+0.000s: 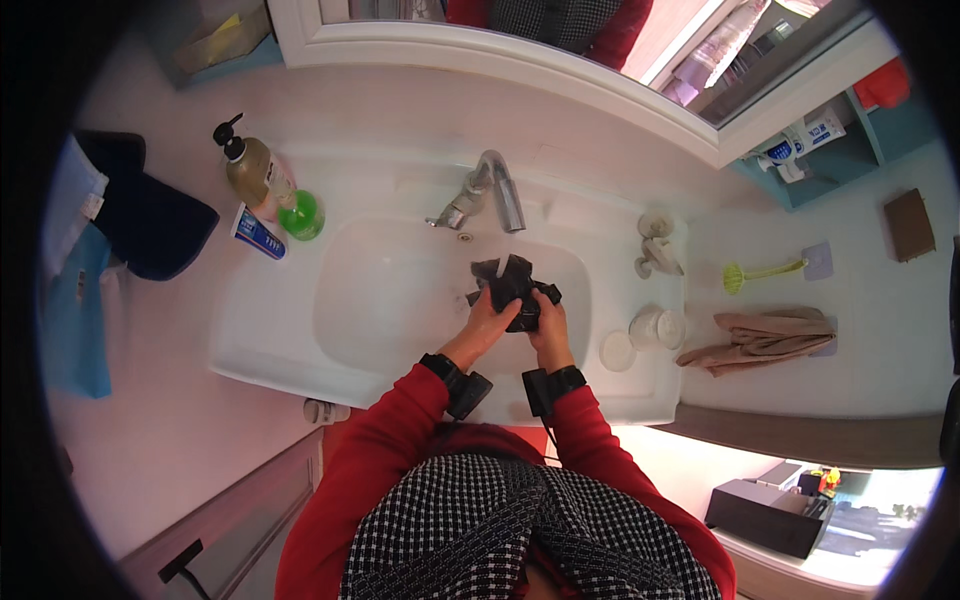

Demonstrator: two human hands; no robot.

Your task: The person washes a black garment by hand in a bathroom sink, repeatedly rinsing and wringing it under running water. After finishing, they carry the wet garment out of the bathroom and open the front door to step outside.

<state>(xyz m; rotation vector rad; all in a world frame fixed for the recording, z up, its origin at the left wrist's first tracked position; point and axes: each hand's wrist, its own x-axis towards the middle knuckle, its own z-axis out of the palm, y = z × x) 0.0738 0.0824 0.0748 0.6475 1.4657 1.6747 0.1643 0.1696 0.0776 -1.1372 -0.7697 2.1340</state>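
A bunched black cloth [511, 283] is held between both hands over the right part of the white sink basin [375, 300]. My left hand [489, 321] grips its left side, thumb on top. Around its right side my right hand [551, 319] has its fingers closed. Water runs from the chrome faucet [508, 202] onto the top of the cloth. Which parts of the cloth lie underneath is hidden. Each wrist wears a black strap with a small box.
Left on the counter stand a pump bottle [251, 169], a green bottle [301, 215] and a blue tube [259, 234]. At right are an open jar [646, 330], its lid [616, 351] and small items. A brown towel [757, 341] and a yellow-green brush [761, 274] hang on the wall.
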